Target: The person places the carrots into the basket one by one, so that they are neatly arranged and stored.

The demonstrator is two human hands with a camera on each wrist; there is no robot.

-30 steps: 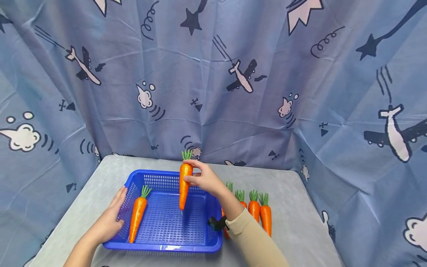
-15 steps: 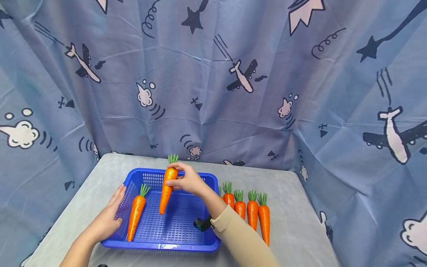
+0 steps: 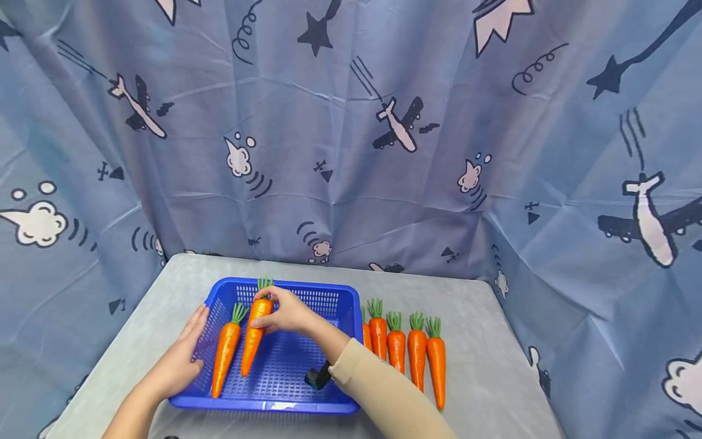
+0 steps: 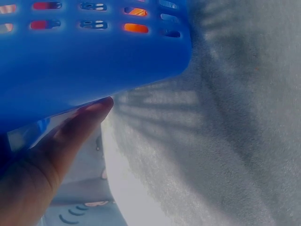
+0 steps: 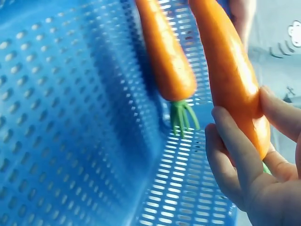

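Observation:
My right hand [image 3: 287,311] grips an orange carrot [image 3: 255,332] near its green top, between thumb and fingers, inside the blue plastic basket [image 3: 274,406]. The held carrot [image 5: 235,80] tilts, its tip pointing toward the basket's near side. Another carrot [image 3: 225,360] lies along the basket's left side, just left of the held one. Against the outer left wall of the basket, my left hand [image 3: 178,360] rests with fingers extended. From the left wrist, one finger of that hand [image 4: 70,141] shows right at the basket's blue rim [image 4: 94,70].
Several carrots [image 3: 417,353] lie in a row on the grey-white table [image 3: 488,366], right of the basket; the right sleeve [image 3: 384,390] partly covers the nearest ones. A patterned blue curtain [image 3: 351,183] hangs behind and beside the table.
My right hand has carried the carrot leftward and down into the basket, close to the carrot lying there. The left hand stays at the basket's left wall.

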